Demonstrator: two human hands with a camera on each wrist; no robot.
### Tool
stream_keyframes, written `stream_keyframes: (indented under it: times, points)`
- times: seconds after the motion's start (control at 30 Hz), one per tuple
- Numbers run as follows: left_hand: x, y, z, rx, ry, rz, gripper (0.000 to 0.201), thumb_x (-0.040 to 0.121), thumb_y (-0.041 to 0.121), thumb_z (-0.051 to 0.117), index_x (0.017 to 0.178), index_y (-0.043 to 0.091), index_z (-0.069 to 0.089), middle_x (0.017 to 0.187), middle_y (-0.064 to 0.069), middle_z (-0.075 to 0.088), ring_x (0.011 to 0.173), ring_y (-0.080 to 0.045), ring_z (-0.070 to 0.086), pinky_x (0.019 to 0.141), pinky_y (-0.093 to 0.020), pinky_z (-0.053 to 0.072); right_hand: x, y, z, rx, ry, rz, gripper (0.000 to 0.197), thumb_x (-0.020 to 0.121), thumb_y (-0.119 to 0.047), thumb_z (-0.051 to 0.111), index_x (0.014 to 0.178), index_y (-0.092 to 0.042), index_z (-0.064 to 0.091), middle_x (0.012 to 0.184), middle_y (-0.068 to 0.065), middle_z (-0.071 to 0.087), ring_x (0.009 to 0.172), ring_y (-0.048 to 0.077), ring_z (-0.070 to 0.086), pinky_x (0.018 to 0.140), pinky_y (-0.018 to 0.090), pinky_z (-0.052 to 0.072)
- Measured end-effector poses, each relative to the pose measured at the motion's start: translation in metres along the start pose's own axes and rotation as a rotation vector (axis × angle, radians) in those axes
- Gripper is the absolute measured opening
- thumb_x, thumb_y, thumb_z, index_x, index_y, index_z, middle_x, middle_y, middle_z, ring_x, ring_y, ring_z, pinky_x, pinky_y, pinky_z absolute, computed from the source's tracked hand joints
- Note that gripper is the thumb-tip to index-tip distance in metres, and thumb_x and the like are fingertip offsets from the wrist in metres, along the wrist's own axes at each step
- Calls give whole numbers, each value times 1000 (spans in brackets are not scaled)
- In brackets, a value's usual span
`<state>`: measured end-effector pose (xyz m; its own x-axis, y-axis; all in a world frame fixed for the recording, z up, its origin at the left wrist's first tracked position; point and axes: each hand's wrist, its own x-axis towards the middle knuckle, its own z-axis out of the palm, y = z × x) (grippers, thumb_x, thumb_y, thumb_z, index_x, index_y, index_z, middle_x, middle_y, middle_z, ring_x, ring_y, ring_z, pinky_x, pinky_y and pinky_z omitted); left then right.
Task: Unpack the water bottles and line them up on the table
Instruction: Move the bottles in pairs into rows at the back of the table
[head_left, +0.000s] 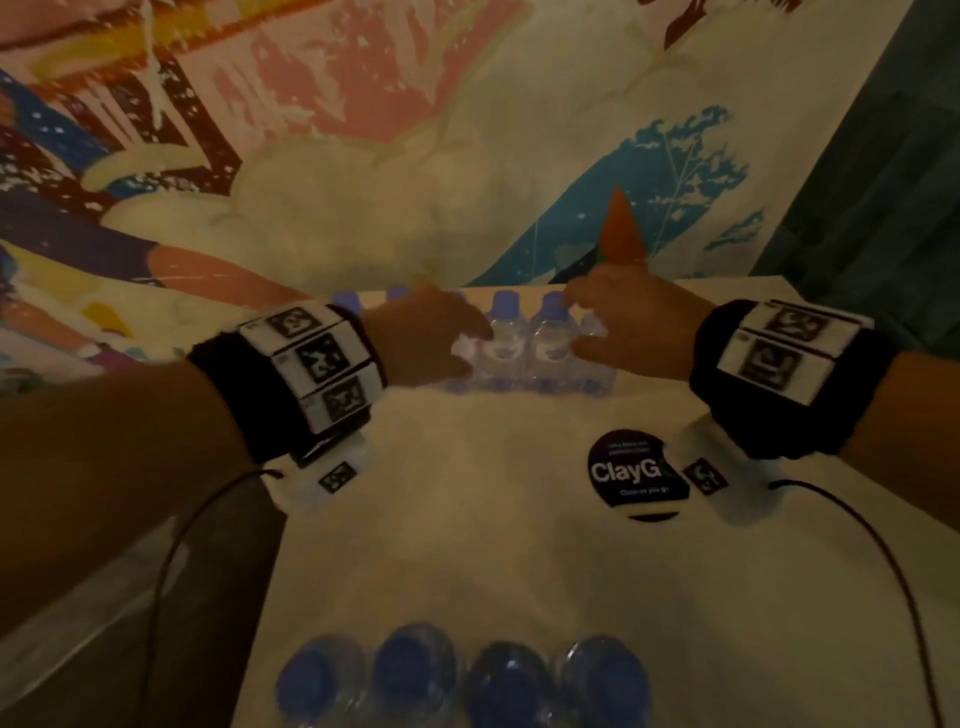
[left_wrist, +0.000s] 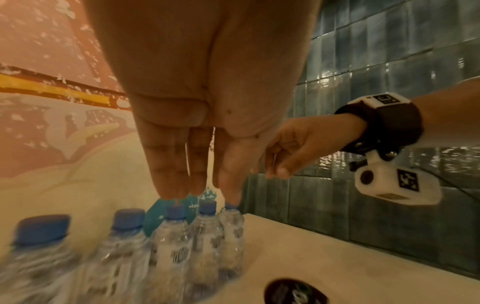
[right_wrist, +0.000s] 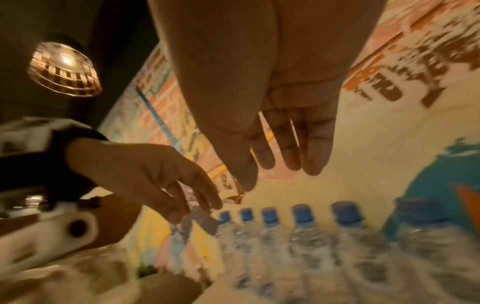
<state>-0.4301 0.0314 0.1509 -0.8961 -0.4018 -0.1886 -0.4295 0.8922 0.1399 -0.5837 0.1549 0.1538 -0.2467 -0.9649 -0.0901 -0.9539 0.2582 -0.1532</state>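
Note:
Several clear water bottles with blue caps stand in a row (head_left: 524, 338) along the far edge of the white table (head_left: 467, 545). My left hand (head_left: 441, 343) hovers over the row's left part, fingers straight and pointing down just above the caps (left_wrist: 202, 191). My right hand (head_left: 597, 327) hangs over the row's right end with relaxed, spread fingers (right_wrist: 270, 164) and holds nothing. Whether any fingertip touches a cap is unclear. The row of bottles (left_wrist: 176, 236) (right_wrist: 303, 226) is blurred in both wrist views. More blue-capped bottles (head_left: 462, 675) sit packed together at the near edge.
A round black sticker (head_left: 631, 470) lies on the table near my right wrist. An orange pointed object (head_left: 621, 228) stands behind the row at the right. A painted mural wall (head_left: 363, 156) backs the table, and dark tiles (left_wrist: 389, 61) lie to the right.

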Motion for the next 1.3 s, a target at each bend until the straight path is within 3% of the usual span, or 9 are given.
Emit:
stream_keyframes:
  times: [0.07,0.17,0.27,0.4,0.5,0.63,0.8,1.07,1.3]
  points:
    - [-44,-12,7,-22,-95,-17,43,86,24,61,128,25,50,134,-3,52,119,-20,50,90,-21,37,-26,-39,2,-10,-107,-75,32,89,-25,58,119,-14,54,124,11,55,116,31,51,99,43,41]
    - [-108,-26,24,-25,-282,48,42,88,25,59,128,29,48,131,2,50,114,-13,50,76,-8,27,-66,-99,11,2,-322,-200,42,92,-29,55,132,-21,44,137,3,47,120,21,46,97,26,36]
    - [-155,-32,50,-33,-409,126,45,89,24,55,132,28,43,134,2,48,115,-13,49,76,-5,30,-88,-149,33,-31,-497,-353,46,92,-27,56,136,-24,41,137,6,46,122,22,45,99,29,36]
    - [-190,-17,71,-45,-432,106,40,90,21,46,131,20,47,133,-5,51,122,-22,47,102,-27,39,-90,-187,75,-135,-605,-357,49,85,-23,64,131,-19,48,128,11,55,115,29,53,85,28,40]
    - [-199,-13,78,9,-380,122,40,84,30,57,120,12,56,120,-12,58,112,-27,53,99,-39,46,-86,-198,91,-188,-583,-302,42,82,-25,66,121,-13,55,118,13,61,108,32,57,76,28,37]
    - [-199,-20,84,63,-321,158,30,85,23,53,106,5,62,109,-16,64,101,-31,58,88,-38,50,-78,-202,88,-232,-552,-284,30,85,-15,63,113,-4,58,117,17,61,106,33,58,81,36,45]
    - [-174,-40,75,88,-269,179,30,88,15,43,110,4,61,115,-15,63,104,-31,57,85,-30,42,-56,-198,69,-208,-520,-237,34,86,-14,64,119,-5,58,124,13,60,109,30,57,83,32,44]
    - [-109,-73,50,50,-136,40,31,91,8,45,120,4,56,124,-18,58,111,-33,54,91,-36,45,7,-164,44,-180,-345,-231,37,85,-10,65,121,-6,58,126,12,61,113,28,57,93,32,45]
    - [-51,-100,42,36,-51,-75,25,89,3,42,107,0,59,109,-24,61,101,-38,57,87,-44,48,74,-133,52,-97,-263,-231,32,85,-2,59,117,-3,60,124,16,62,111,33,57,95,37,46]
